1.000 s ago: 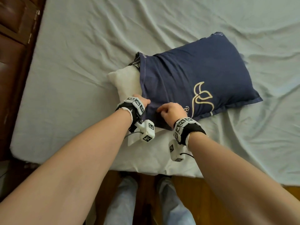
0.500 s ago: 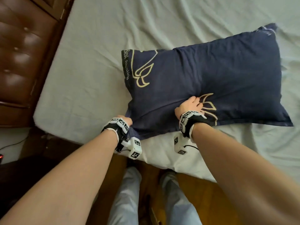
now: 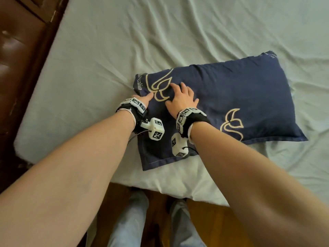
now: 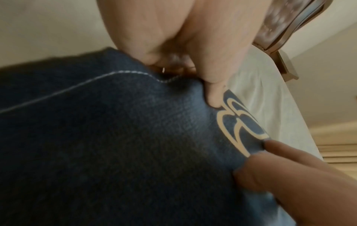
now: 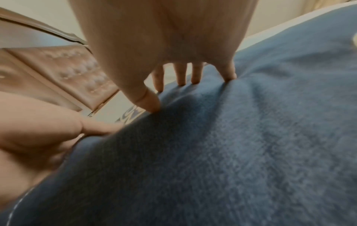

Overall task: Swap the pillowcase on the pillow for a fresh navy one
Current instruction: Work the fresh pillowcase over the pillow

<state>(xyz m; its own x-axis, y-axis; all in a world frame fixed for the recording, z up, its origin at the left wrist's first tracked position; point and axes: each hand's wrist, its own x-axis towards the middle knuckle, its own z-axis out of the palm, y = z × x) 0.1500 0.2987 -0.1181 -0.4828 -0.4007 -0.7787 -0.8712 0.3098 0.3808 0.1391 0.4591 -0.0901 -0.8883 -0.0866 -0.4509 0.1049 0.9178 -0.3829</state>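
Nearest, the left hand (image 3: 142, 100) pinches the near-left edge of the navy pillowcase (image 3: 231, 97), thumb on top, fingers tucked under the hem. Just beside it the right hand (image 3: 181, 98) lies released, fingers spread flat on the soft, woven cloth. The plump pillow runs lengthwise away to the right, resting on the wrinkled pale bed sheet (image 3: 106, 50); gold outline motifs mark its corners.
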